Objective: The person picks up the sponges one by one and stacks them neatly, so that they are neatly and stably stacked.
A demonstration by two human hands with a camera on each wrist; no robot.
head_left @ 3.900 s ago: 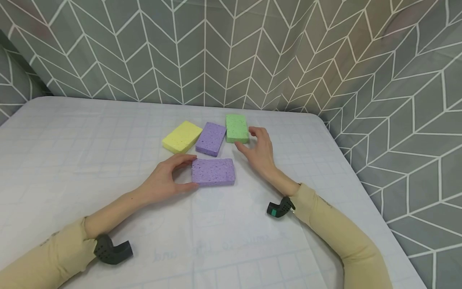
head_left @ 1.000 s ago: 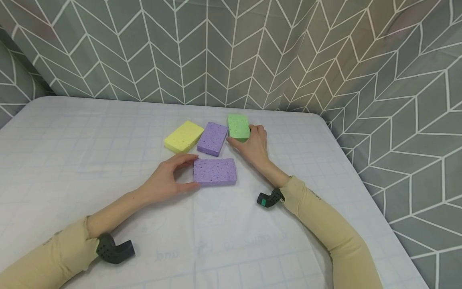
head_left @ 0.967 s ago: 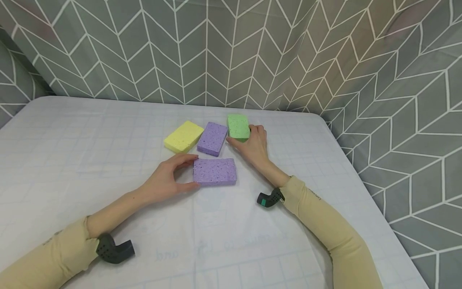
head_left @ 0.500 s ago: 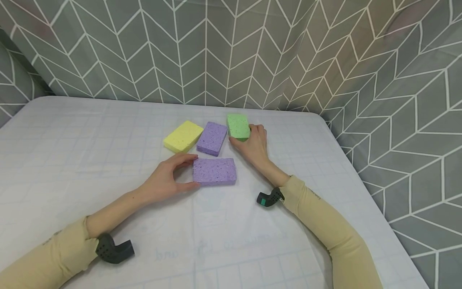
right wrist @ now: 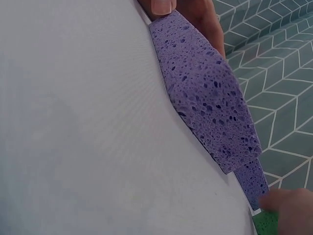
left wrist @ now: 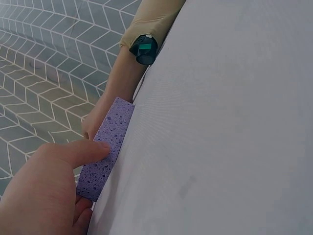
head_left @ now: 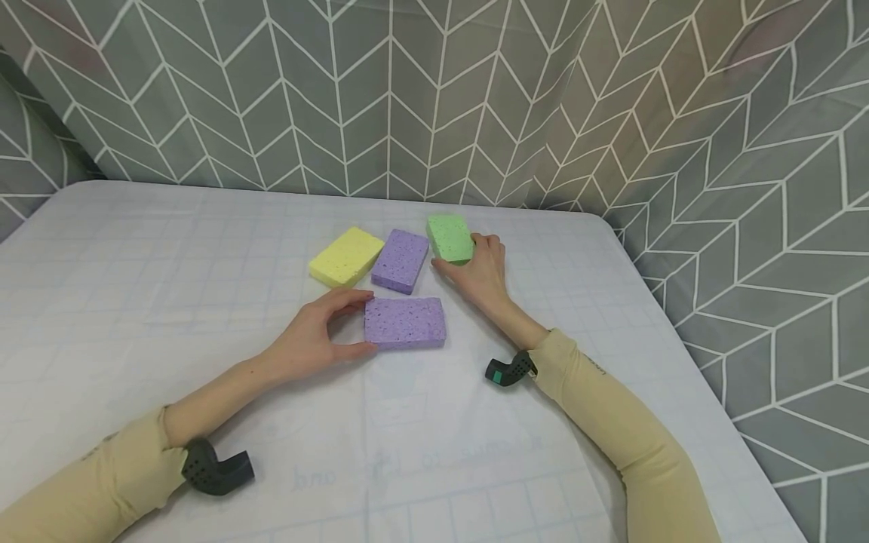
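Observation:
In the head view, my left hand (head_left: 305, 335) holds the left end of the nearer purple sponge (head_left: 405, 323), thumb on its near side and fingers on the far side. The left wrist view shows the thumb (left wrist: 90, 152) lying against that sponge's speckled side (left wrist: 107, 147). Farther back, my right hand (head_left: 482, 275) pinches the near end of the green sponge (head_left: 450, 237), with the thumb at its near edge and the fingers along its right side. In the right wrist view, the green sponge (right wrist: 266, 223) shows only partly behind the thumb.
A second purple sponge (head_left: 399, 260) lies between the green sponge and a yellow sponge (head_left: 346, 256). All are on a table with a white cloth (head_left: 170, 264). A grey curtain with white zigzag lines (head_left: 407, 98) hangs behind the table's far edge.
Over the last seconds, my right hand has closed in on the green sponge and taken hold of it. The green sponge has turned slightly, its near end shifting right. My left hand stays put.

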